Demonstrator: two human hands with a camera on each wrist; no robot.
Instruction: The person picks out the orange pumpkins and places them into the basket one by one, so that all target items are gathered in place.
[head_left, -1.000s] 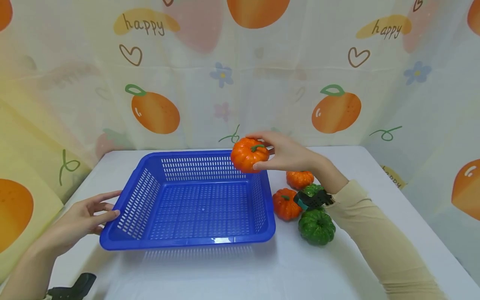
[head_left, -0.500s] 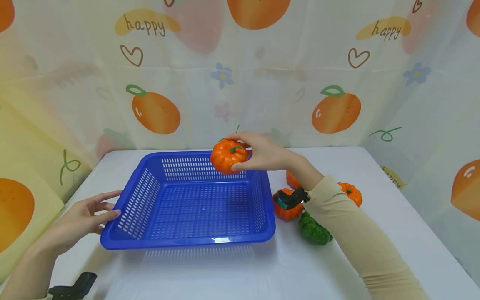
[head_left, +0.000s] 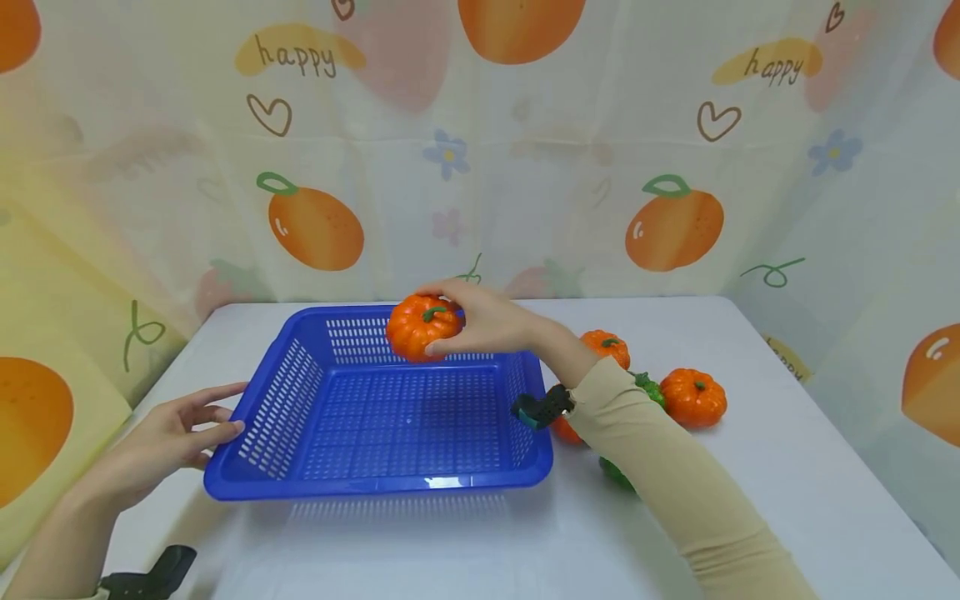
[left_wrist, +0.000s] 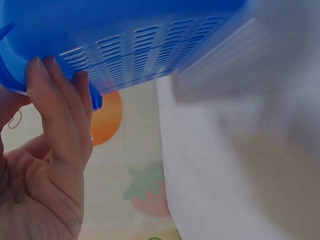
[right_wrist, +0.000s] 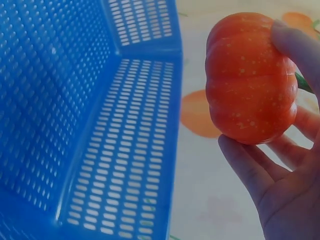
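An orange pumpkin (head_left: 420, 328) with a green stem is held by my right hand (head_left: 483, 321), thumb on the near side and fingers on the far side. It hangs over the back part of a blue plastic basket (head_left: 378, 484), whose perforated floor shows bare in the head view. In the right wrist view the same pumpkin (right_wrist: 250, 80) appears beside the basket wall (right_wrist: 125, 150). My left hand (head_left: 176, 433) grips the basket's left rim, the thumb at the top edge. From the left wrist, its fingers (left_wrist: 62, 115) press against the basket's outer side.
Right of the basket on the white table (head_left: 480, 550) lie more pumpkins: an orange one (head_left: 694, 398), another orange one (head_left: 606, 345) behind my right forearm, and partly hidden orange and green (head_left: 617, 475) ones. A printed cloth (head_left: 525, 183) hangs behind the table.
My right hand has carried the orange pumpkin leftward from the basket's back right corner to above its back middle, dipping slightly. My left hand and the basket have stayed put.
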